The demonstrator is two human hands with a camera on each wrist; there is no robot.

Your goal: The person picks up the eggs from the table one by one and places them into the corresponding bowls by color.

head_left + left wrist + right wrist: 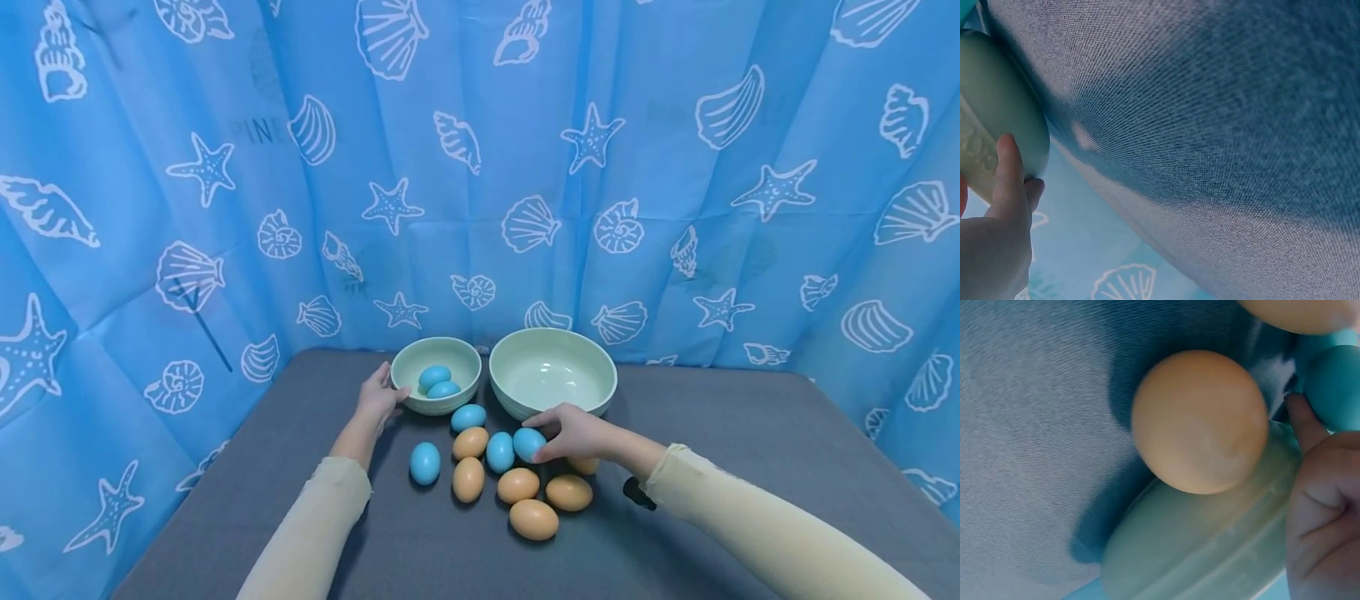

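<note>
My left hand rests against the left side of the small pale green bowl, its fingers lying along the outer wall. Two blue eggs lie inside that bowl. In front of the larger pale green bowl, my right hand pinches a blue egg between thumb and fingers; the right wrist view shows a fingertip against this egg. Another blue egg is close beside it. Partly hidden under the right hand sits an orange-brown egg.
Several orange-brown eggs are spread over the grey cloth nearer the front. One blue egg lies apart at the left, another just before the small bowl. A blue shell-patterned curtain hangs behind the table.
</note>
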